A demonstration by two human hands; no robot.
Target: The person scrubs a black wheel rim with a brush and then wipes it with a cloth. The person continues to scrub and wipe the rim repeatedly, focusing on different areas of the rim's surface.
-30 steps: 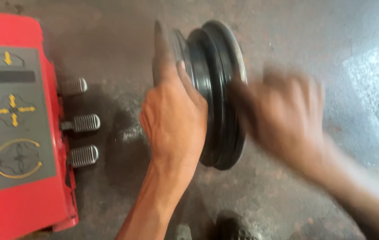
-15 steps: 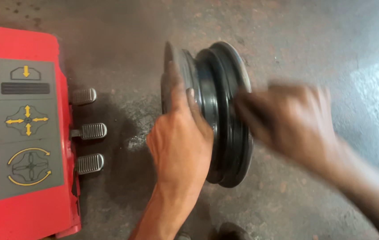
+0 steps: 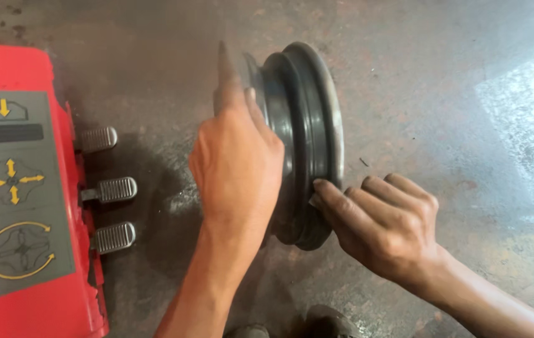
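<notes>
The dark steel wheel rim [image 3: 301,134] stands on edge on the concrete floor [image 3: 417,81], centre of the frame; the left hand [image 3: 237,163] lies flat against its near flange, steadying it; the right hand [image 3: 383,222], fingers curled but closed on nothing, touches the lower right edge; the red machine [image 3: 23,188] with three pedals [image 3: 110,189] sits at left; the rim seems held for inspection; a firmer two-handed grip is needed to roll it.

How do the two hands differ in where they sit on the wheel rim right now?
The left hand lies flat across the near side face of the dark wheel rim, index finger stretched out; the right hand touches the rim's lower outer edge with curled fingertips. The left hand covers much of the rim, the right hand only its edge. Both are bare and touch the rim standing upright on the concrete floor.
</notes>
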